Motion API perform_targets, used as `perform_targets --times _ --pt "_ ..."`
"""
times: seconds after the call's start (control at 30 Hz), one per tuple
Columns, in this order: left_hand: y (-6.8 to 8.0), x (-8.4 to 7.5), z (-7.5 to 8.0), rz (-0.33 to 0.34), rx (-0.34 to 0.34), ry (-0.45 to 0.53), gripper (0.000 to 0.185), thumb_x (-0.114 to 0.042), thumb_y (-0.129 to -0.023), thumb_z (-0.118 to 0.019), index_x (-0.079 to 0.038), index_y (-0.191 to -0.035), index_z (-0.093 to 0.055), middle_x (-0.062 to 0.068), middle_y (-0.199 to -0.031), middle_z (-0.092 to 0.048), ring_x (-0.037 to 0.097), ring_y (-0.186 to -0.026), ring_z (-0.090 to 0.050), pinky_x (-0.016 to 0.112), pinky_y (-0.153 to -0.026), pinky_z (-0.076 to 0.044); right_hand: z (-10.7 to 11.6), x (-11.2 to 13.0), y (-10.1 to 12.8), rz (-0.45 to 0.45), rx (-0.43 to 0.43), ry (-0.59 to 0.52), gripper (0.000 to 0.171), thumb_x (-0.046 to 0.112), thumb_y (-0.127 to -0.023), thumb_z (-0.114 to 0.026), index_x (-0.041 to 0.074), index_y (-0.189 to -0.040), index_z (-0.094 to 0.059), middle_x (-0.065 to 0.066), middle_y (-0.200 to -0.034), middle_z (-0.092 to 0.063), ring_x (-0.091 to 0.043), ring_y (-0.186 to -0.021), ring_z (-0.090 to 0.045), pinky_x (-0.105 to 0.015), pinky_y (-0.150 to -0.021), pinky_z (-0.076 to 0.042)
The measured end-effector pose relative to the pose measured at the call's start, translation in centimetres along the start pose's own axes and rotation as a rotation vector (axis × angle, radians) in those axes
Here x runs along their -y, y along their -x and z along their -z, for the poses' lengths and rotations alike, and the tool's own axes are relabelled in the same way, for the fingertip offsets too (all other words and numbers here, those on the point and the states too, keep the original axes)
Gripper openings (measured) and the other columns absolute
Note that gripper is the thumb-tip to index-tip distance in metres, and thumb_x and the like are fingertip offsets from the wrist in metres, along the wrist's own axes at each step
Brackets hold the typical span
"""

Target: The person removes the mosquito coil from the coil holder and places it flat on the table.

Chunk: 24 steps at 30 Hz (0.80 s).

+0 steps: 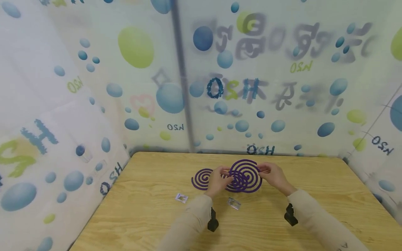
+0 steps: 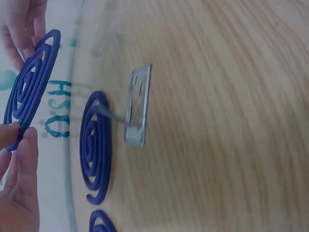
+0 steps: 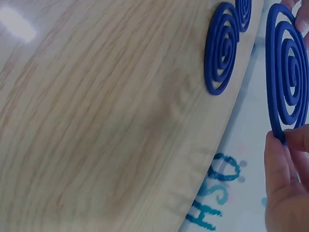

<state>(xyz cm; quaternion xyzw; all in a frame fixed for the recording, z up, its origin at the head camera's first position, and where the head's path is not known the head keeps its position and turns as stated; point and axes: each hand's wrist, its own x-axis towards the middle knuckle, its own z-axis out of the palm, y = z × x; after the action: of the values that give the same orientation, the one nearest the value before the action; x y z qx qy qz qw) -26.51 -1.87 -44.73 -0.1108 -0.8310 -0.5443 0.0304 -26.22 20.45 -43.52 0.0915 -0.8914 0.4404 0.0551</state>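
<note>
purple coil (image 1: 246, 175) pinched between left hand (image 1: 216, 181) and right hand (image 1: 274, 177)
two more coils lie on the table (image 1: 314, 209) beneath the hands; two small metal stands (image 1: 181, 198) sit nearer the wrists.

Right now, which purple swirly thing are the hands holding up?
Look at the far middle of the wooden table. Both hands, left hand and right hand, pinch the raised coil by its edges. Unlike the flat coil lying to its left, it is lifted off the table.
</note>
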Motion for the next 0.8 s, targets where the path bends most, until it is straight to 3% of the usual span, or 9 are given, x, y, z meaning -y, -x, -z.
perform_targets --times 0.27,0.4,0.53,0.7,0.8 --pt "0.1 -0.2 -3.0 0.015 0.01 0.053 0.031 0.003 -0.074 -0.066 0.001 -0.104 -0.058 0.013 -0.086 -0.06 0.012 -0.062 -0.058 0.019 -0.051 -0.05 0.9 -2.0 0.4 -0.073 0.004 -0.03 0.022 -0.005 -0.081 -0.055 -0.008 -0.103 -0.056 -0.021 -0.093 -0.06 -0.031 -0.081 -0.059 -0.033 -0.063 -0.053" --pt "0.4 -0.5 -4.3 0.007 -0.007 -0.02 0.033 0.003 -0.072 -0.068 0.002 -0.104 -0.058 0.012 -0.084 -0.059 0.017 -0.074 -0.055 0.023 -0.065 -0.048 1.2 -2.8 0.6 -0.113 0.012 -0.031 0.023 -0.006 -0.081 -0.054 -0.009 -0.104 -0.056 -0.023 -0.095 -0.059 -0.032 -0.082 -0.059 -0.032 -0.062 -0.053" --pt "0.7 -0.8 -5.7 0.022 -0.048 -0.062 0.037 0.003 -0.069 -0.07 0.003 -0.104 -0.059 0.01 -0.081 -0.059 0.021 -0.075 -0.055 0.026 -0.068 -0.046 1.4 -3.8 0.8 -0.129 0.01 -0.018 0.022 -0.007 -0.081 -0.053 -0.009 -0.103 -0.056 -0.023 -0.095 -0.059 -0.033 -0.084 -0.058 -0.031 -0.062 -0.053" --pt "1.1 -0.5 -7.4 0.097 -0.071 0.078 0.036 0.006 -0.067 -0.069 0.004 -0.102 -0.06 0.009 -0.081 -0.058 0.021 -0.079 -0.056 0.026 -0.073 -0.047 1.9 -4.8 1.2 -0.122 0.001 0.019 0.022 -0.008 -0.079 -0.054 -0.012 -0.101 -0.055 -0.025 -0.093 -0.059 -0.036 -0.084 -0.058 -0.032 -0.06 -0.053" --pt "1.4 -0.3 -8.1 0.122 -0.044 0.17 0.035 0.009 -0.068 -0.066 0.007 -0.102 -0.059 0.01 -0.084 -0.059 0.02 -0.081 -0.059 0.024 -0.072 -0.049 2.2 -5.7 1.3 -0.101 -0.019 0.043 0.021 -0.005 -0.078 -0.057 -0.01 -0.098 -0.058 -0.023 -0.09 -0.06 -0.035 -0.083 -0.057 -0.033 -0.06 -0.052"
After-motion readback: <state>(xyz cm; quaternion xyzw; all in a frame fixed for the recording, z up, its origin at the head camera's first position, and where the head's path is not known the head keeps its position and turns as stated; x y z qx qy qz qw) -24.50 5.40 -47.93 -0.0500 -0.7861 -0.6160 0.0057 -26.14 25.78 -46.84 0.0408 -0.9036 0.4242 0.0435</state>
